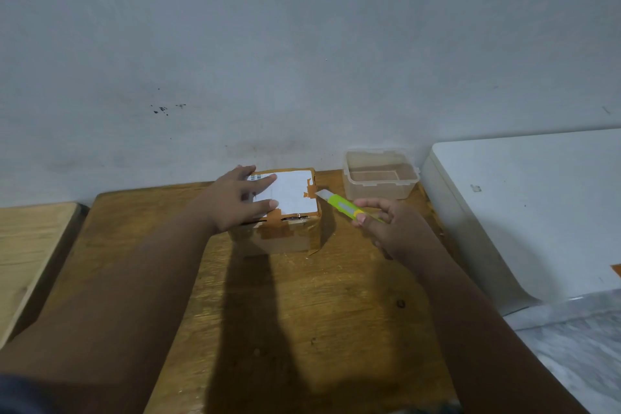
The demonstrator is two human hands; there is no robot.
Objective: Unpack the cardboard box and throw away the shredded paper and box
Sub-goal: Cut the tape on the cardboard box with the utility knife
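On a wooden table [302, 312], the left hand [240, 200] lies flat, fingers spread, atop a taped box [285, 212]; just right, the right hand [386, 225] grips a green knife [346, 207].

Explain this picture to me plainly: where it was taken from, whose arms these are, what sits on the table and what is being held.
There is one picture, taken by a wide-angle camera worn on a person's head, looking forward and down. No machine is involved; the two arms are the wearer's own.

On the wooden table stands a taped cardboard box with a white label on top. The left hand lies flat on the box. The right hand grips a green utility knife, its blade pointing at the box's right top edge. Behind the knife sits an empty clear plastic container, near the wall. A white object stands to the right.
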